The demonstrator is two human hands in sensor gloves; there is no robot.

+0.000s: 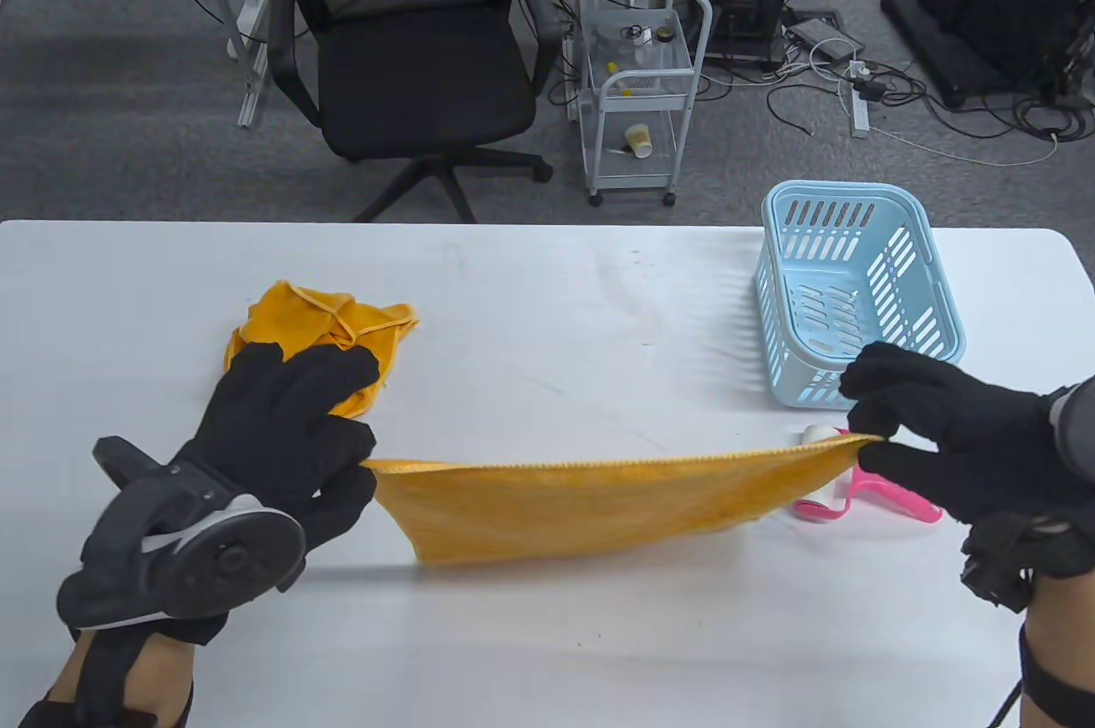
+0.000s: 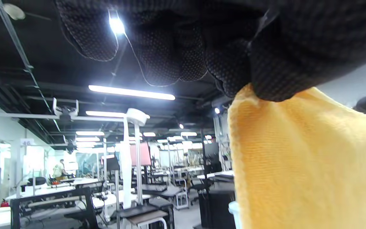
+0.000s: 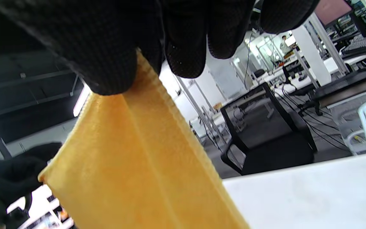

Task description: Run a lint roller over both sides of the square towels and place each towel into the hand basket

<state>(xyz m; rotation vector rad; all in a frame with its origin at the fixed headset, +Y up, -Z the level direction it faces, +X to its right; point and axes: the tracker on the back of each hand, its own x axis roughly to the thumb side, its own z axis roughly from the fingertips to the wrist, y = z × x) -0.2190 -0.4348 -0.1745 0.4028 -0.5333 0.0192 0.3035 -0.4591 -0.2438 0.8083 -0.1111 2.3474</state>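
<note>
**Towel held open between two hands, above the counter**

Towel (image 1: 582, 501) of orange cloth hangs in the air, stretched by its top edge between the two hands, near the front part of the white counter (image 1: 547, 292). The left hand (image 1: 282, 437) pinches one top corner between thumb and fingers, and the right hand (image 1: 932, 437) pinches the other top corner in the same way; both wrist views show the cloth squeezed under the gloved fingertips. So each grip is closed on a corner of this towel. I think the cloth is held like this to spread it flat, because a flat towel is easier to roll than a crumpled one.

The lint roller (image 1: 843, 488), pink with a white head, lies on the counter just behind the right corner of the towel, partly hidden by it. It is close to the right hand, probably to be picked up quickly. No hand touches it.

A second orange towel (image 1: 325, 322) lies crumpled on the counter behind the left hand. The blue basket (image 1: 855, 292) stands at the right far side, and no towel is visible in it. The task seems to be at an early stage.
</note>
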